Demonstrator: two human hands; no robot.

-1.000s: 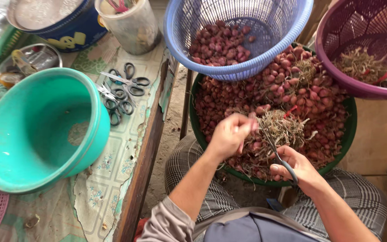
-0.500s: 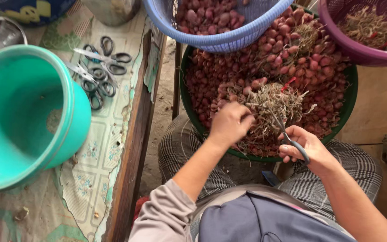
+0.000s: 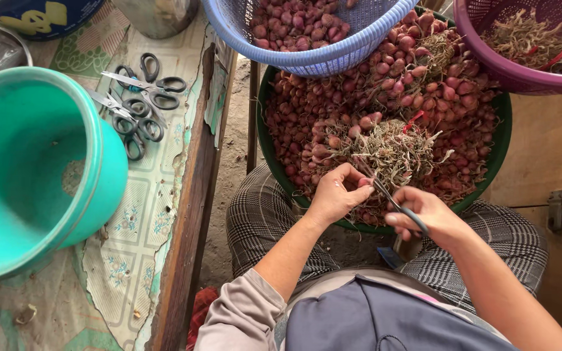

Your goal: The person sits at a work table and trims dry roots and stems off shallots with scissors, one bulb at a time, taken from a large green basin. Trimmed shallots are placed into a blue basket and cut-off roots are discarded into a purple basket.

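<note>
A wide green basin (image 3: 506,140) on my lap is heaped with small red shallots (image 3: 437,91) and a tangle of dry roots and stems (image 3: 391,149). My left hand (image 3: 336,195) pinches one shallot at the basin's near rim. My right hand (image 3: 424,214) grips a pair of small scissors (image 3: 391,198), blades pointing up-left and meeting the shallot in my left fingers.
A blue mesh basket (image 3: 307,39) of trimmed shallots rests on the basin's far edge, a purple basket (image 3: 521,71) of cuttings at top right. On the left table stand a teal bucket (image 3: 34,169) and several spare scissors (image 3: 138,104); its wooden edge (image 3: 190,214) runs beside my knee.
The view has shifted down and nearer. Both hands have drawn toward the basin's near rim, and the scissor blades have closed in on the shallot held in my left fingers.
</note>
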